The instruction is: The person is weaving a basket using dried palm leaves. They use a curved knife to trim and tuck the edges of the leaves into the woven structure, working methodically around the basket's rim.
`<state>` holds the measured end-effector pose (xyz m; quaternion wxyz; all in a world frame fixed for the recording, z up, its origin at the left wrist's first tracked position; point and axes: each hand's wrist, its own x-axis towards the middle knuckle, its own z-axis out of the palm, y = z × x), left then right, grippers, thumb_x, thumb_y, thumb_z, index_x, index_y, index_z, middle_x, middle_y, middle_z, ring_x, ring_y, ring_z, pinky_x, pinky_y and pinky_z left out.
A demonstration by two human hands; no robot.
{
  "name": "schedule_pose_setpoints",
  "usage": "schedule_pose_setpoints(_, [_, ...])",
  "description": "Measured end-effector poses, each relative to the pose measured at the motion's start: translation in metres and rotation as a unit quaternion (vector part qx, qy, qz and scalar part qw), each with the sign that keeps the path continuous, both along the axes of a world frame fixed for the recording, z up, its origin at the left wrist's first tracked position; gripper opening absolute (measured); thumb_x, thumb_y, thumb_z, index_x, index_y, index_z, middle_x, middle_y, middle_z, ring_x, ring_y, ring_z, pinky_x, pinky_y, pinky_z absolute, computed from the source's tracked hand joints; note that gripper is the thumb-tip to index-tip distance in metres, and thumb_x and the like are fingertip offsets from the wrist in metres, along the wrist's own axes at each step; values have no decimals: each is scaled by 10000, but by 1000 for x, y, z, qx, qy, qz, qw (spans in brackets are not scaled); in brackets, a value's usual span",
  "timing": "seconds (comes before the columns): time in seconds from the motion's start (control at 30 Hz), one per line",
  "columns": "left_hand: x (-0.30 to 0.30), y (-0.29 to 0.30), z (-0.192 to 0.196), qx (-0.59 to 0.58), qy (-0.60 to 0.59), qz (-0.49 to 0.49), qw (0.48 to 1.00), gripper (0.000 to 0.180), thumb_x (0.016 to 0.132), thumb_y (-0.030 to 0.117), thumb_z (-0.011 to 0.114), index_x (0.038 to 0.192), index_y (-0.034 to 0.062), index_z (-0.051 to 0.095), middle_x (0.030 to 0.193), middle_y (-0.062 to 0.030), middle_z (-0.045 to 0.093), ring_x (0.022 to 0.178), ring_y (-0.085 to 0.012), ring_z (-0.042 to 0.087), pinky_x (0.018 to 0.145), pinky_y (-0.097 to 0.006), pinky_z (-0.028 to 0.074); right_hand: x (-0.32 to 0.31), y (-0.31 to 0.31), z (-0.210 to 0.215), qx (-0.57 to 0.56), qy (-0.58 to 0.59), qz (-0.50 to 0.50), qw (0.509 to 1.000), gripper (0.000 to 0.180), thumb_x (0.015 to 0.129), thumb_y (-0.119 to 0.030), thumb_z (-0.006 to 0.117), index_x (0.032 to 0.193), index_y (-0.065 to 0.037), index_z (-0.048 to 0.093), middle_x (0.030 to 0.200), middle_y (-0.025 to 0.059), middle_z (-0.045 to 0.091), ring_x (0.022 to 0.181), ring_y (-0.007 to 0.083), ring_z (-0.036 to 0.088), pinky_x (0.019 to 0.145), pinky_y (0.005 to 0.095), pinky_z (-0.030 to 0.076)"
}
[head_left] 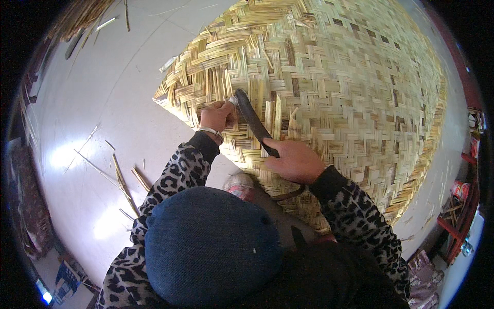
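Observation:
A large woven mat (355,103) of pale yellow-green split strips fills the upper right, its pointed corner to the left. My right hand (296,160) is closed around a dark, curved, blade-like tool (251,116), which lies slanted over the mat. The tool's far tip reaches my left hand (218,114), whose fingers are pinched at the mat's left edge. Something small and white shows at those fingertips; what they pinch is hidden. Several loose strip ends (275,116) stick up from the weave beside the tool. Below my right hand a brown curved piece (289,193) shows partly.
Loose strips (121,177) lie on the pale floor (87,103) at left. A bundle of strips (82,18) lies at the far left. A shoe (241,186) shows by the mat's near edge. Red shelving (455,229) stands at right, and brown patterned cloth (28,201) at left.

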<state>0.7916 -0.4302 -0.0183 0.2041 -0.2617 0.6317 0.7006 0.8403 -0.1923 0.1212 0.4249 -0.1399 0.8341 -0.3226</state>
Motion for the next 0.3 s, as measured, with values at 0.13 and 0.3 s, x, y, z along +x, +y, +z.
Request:
schedule_pose_setpoints(0.13, [4,11,3,36,0,99,994,260,958,257,637,853,20,656,668,-22,623,532,-124,578,489,-283,468,12,-8,6,31,-2,-24,999,609,875,-366,537,1322,47,511,914,293,672,814,445,660,778,499,523])
schedule_pose_setpoints(0.3, [1,2,-6,-44,-9,33,998,273,967,332,625,980,65,681,745,7,650,619,-102,629,574,-277,544,21,-11,-9,-16,24,-61,998,659,885,-404,546,1419,-28,458,950,298,675,826,414,678,790,505,532])
